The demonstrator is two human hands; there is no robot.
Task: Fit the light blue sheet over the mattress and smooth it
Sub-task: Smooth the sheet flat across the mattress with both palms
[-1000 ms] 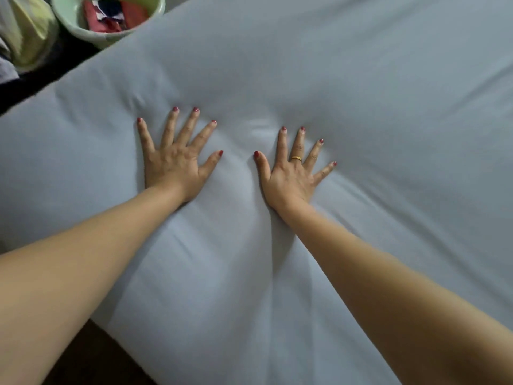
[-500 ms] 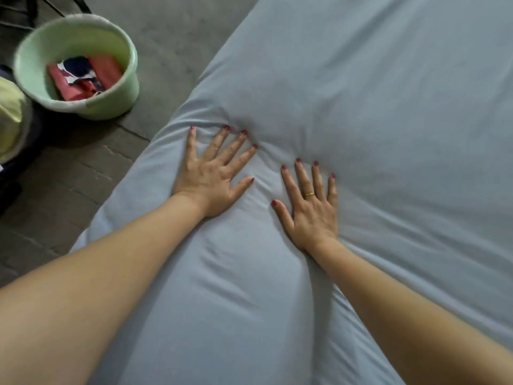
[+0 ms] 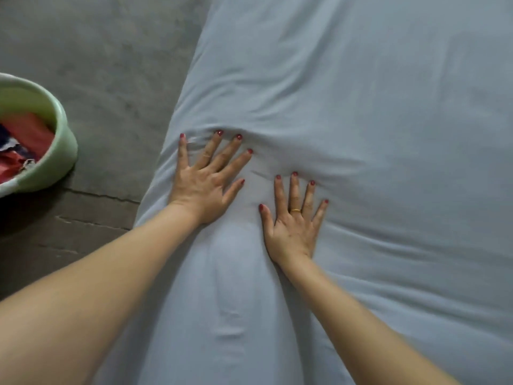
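Note:
The light blue sheet [image 3: 374,112] covers the mattress and fills the right and middle of the view. My left hand [image 3: 204,182] presses flat on it near the mattress's left edge, fingers spread. Just to its right my right hand [image 3: 293,226] lies flat on the sheet too, fingers spread, a gold ring on one finger. Small wrinkles bunch ahead of the fingertips of both hands, and soft folds run across the sheet to the right. The mattress itself is hidden under the sheet.
A pale green basin [image 3: 59,151] with red and patterned cloth inside stands on the grey concrete floor [image 3: 111,65] to the left of the mattress.
Both hands have slid across the sheet toward the mattress's left edge, pushing wrinkles ahead of them. The view has swung, bringing more floor into sight on the left.

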